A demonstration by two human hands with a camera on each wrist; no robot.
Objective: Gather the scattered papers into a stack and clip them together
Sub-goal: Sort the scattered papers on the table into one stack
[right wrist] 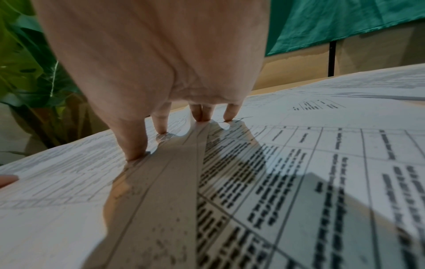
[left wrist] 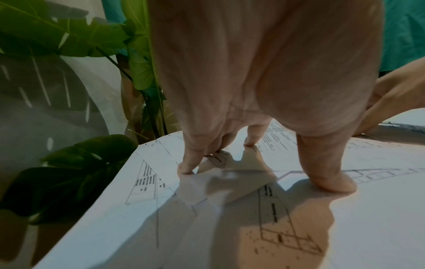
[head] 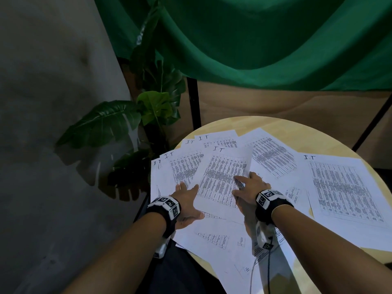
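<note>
now gathering | left hand (head: 186, 203) and right hand (head: 251, 188) fingers spread flat, pressing papers (head: 224, 177) beneath fingertips | slide inward with light even pressure | far-right sheet (head: 345, 187) lies beyond fingers

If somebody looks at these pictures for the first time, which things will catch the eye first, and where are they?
First, the printed papers fanned across the round wooden table, several marked "I.T". In their middle, the left hand and right hand press fingertips on one sheet. Behind hangs a green cloth, with a leafy plant left of the table.
</note>
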